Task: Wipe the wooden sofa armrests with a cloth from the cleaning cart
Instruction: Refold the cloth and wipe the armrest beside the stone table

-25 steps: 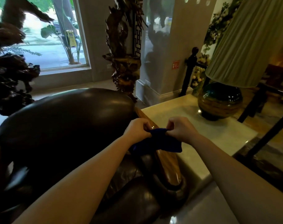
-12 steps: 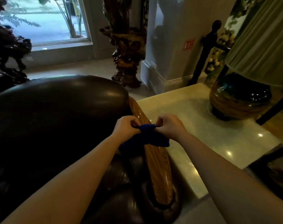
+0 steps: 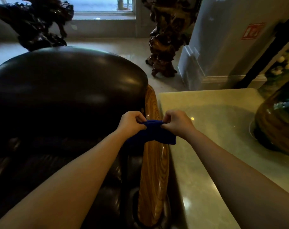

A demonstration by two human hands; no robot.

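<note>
Lobby corner: leather sofa (image 3: 66,96), wooden armrest (image 3: 154,171) right. We pinch the blue cloth (image 3: 154,132) taut between left hand (image 3: 132,123) and right hand (image 3: 176,123), both closed on it, likely folding a wiping pad.

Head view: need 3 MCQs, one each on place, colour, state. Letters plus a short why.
1. Where is the cloth?
A. over the wooden armrest
B. on the stone table
C. on the floor

2. What colour is the cloth?
A. white
B. blue
C. yellow

3. How is the cloth held?
A. left hand only
B. lying loose, untouched
C. pinched by both hands

Answers:
1 A: the cloth hangs across the armrest, left of the table edge.
2 B: it reads deep blue against the tan wood grain.
3 C: the left hand and the right hand each grip an upper corner, with the cloth stretched between them.
</note>
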